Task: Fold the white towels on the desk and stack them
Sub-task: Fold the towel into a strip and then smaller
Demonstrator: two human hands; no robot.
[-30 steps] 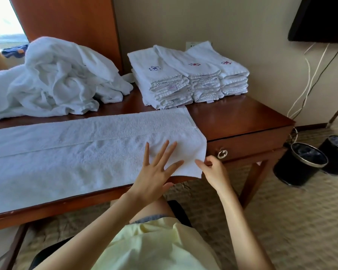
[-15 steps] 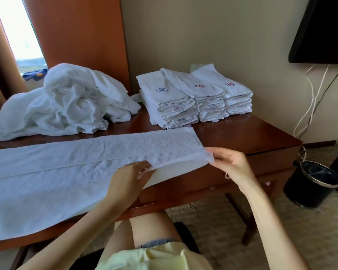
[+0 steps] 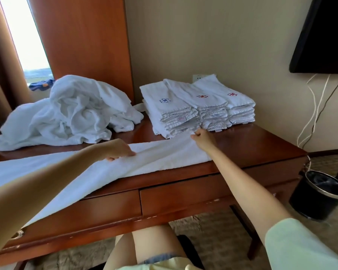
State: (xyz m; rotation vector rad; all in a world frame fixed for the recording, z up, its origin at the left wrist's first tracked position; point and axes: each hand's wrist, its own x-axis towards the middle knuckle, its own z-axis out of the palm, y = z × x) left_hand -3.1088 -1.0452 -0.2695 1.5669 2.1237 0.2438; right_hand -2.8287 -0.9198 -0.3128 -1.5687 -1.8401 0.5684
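Observation:
A long white towel (image 3: pixel 160 158) lies lengthwise across the wooden desk (image 3: pixel 258 145); its near edge is lifted and folded toward the far edge at the right end. My left hand (image 3: pixel 117 151) grips that edge near the towel's middle. My right hand (image 3: pixel 202 138) pinches the towel's right corner, close to the front of the folded stacks. Three stacks of folded white towels (image 3: pixel 195 106) with blue and red emblems stand at the back right of the desk. A loose heap of unfolded white towels (image 3: pixel 70 114) lies at the back left.
A tall wooden panel (image 3: pixel 82 41) rises behind the desk, with a window and curtain to its left. A black screen (image 3: pixel 324 34) hangs on the right wall with cables beneath. Black bins (image 3: pixel 318 195) stand on the carpet right of the desk. My knees are under the desk.
Both hands took hold of the towel's near edge and carried it up and away toward the far edge, folding the right end lengthwise. The view has tilted upward.

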